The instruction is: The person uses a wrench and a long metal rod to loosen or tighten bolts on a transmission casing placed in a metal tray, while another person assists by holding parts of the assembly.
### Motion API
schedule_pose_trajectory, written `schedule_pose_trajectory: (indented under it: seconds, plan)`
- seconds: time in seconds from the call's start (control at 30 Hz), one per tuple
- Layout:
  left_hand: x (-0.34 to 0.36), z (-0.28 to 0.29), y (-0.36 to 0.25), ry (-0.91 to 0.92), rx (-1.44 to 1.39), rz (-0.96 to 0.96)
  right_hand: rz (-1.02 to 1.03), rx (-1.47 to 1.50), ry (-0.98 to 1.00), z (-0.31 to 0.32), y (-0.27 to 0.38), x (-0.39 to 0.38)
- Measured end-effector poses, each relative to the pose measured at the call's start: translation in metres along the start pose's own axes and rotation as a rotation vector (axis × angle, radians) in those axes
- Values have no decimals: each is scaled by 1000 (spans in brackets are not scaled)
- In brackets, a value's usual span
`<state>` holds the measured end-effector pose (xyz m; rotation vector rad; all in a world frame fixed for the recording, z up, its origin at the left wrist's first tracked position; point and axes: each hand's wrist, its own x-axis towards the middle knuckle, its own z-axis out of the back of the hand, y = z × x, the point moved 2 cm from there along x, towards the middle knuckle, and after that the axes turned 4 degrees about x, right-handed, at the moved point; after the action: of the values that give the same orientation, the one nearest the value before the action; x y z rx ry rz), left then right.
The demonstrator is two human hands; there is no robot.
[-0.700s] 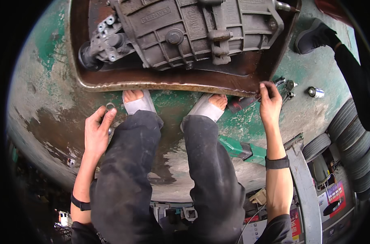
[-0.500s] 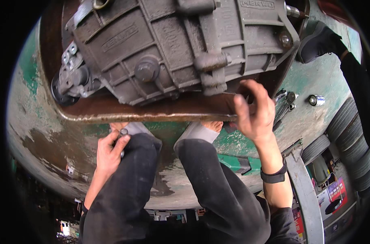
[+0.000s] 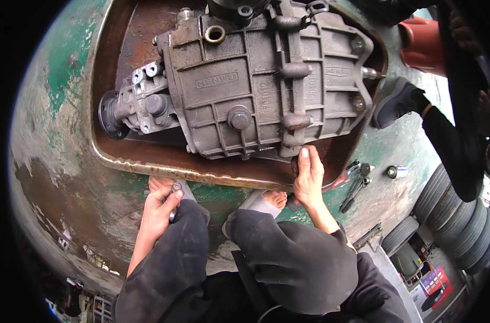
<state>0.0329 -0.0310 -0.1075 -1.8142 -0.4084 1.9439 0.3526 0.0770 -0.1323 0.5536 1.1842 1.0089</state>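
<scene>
A large grey cast-metal gearbox [image 3: 218, 97] lies on its side in a rusty brown metal tray [image 3: 202, 175]. My left hand [image 3: 157, 210] rests by my left knee, closed around a steel wrench [image 3: 176, 187]. The wrench's round end sticks out above the thumb; most of its shaft is hidden in the palm. My right hand [image 3: 309, 180] reaches over the tray's near rim to the lower end of the gearbox's flange seam. Its fingertips press together at the lowest lug [image 3: 289, 151]; what they pinch beneath it is hidden.
On the floor right of the tray lie a ratchet [image 3: 358, 188] and a small metal canister [image 3: 397, 171]. Stacked tyres [image 3: 455, 215] stand farther right. Another person's dark shoe [image 3: 393, 105] is close to the tray's right side, near a red stool [image 3: 422, 46].
My right hand has gone from raised with spread fingers to touching the gearbox's lower lug. My left hand still holds the wrench. The view has shifted, showing more of the gearbox and tray.
</scene>
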Motion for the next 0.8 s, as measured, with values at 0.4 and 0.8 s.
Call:
schedule_pose_trajectory:
  seconds: [0.4, 0.8]
  plan:
    - [7, -13, 10, -98, -108, -27, -92, 6, 43, 12, 10, 17]
    - [12, -4, 42, -242, -216, -152, -540, -480, -962, 342, -250, -59]
